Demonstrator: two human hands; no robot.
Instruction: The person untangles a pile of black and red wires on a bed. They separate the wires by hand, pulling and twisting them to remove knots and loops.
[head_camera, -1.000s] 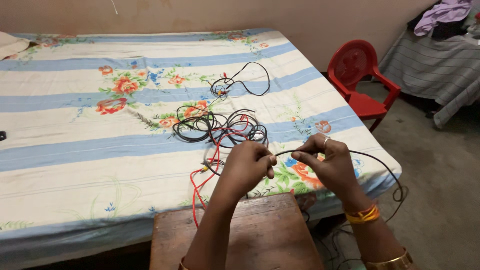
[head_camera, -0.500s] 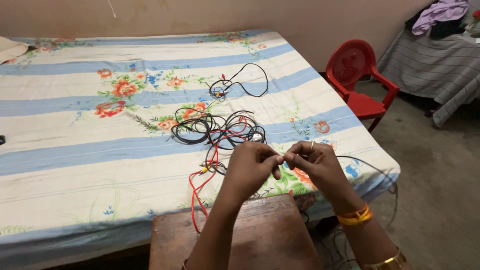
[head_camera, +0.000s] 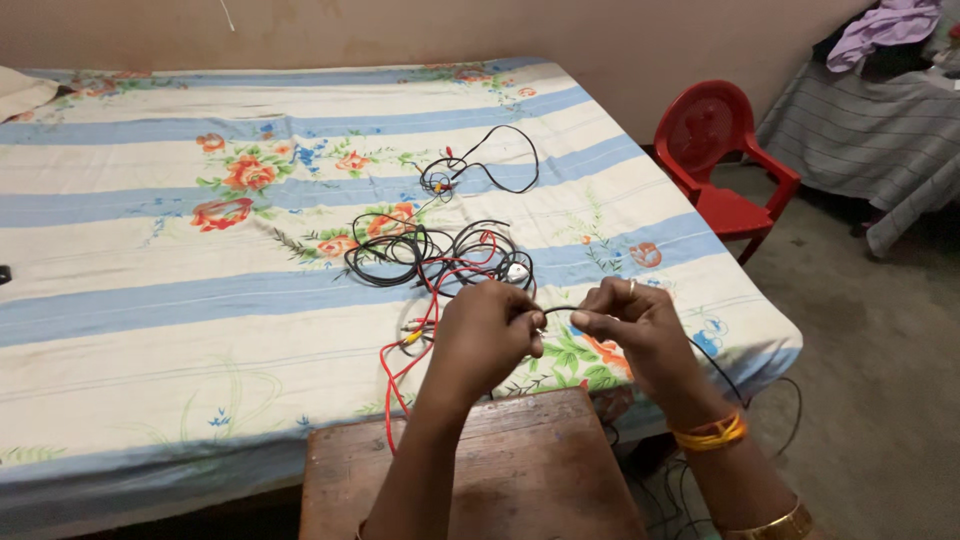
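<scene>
My left hand (head_camera: 485, 335) and my right hand (head_camera: 630, 328) both pinch a thin black cable (head_camera: 556, 309) that spans the short gap between them, above the near edge of the bed. The cable runs on past my right wrist and hangs down toward the floor (head_camera: 790, 420). Just beyond my hands lies a tangle of black and red cables (head_camera: 440, 255) on the flowered, blue-striped bedsheet (head_camera: 200, 300). A red wire (head_camera: 395, 375) trails from it over the bed edge. A smaller black cable loop (head_camera: 490, 165) lies farther back.
A brown wooden stool (head_camera: 500, 470) stands under my forearms. A red plastic chair (head_camera: 725, 165) is to the right of the bed. Behind it stands a table with a striped cloth (head_camera: 870, 130) and piled clothes. A wall runs behind the bed.
My hands came together half a second ago, then drew slightly apart again along the black cable. The hanging loop at the right has dropped lower and closer in.
</scene>
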